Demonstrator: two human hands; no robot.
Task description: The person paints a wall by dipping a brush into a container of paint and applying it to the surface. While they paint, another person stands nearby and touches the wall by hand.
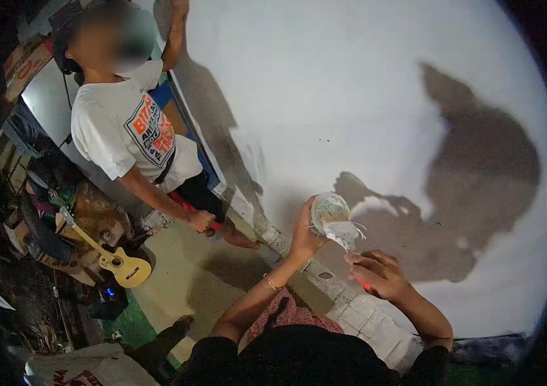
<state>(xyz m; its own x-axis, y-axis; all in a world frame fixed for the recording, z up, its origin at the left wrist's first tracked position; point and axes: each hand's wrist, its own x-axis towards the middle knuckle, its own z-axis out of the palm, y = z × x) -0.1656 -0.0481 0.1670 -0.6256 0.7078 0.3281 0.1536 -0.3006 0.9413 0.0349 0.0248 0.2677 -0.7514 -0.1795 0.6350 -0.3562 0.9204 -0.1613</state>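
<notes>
My left hand [305, 233] is closed around a small round tub [331, 209], its open mouth tilted toward me and pale, streaky material inside. My right hand [379, 273] grips a paintbrush [345, 234] by its red handle, part of which shows below the fingers. White paint coats the splayed bristles, which overlap the tub's lower rim. Both hands are in front of a white wall [325, 96], where their shadows fall.
At the left a person in a white T-shirt [138, 128] stands with one arm raised to the wall and one hand lowered. A yellow guitar [131, 267] leans among cluttered boxes and bags. Pale blocks [357, 315] line the wall's foot. A printed sack [90, 367] lies bottom left.
</notes>
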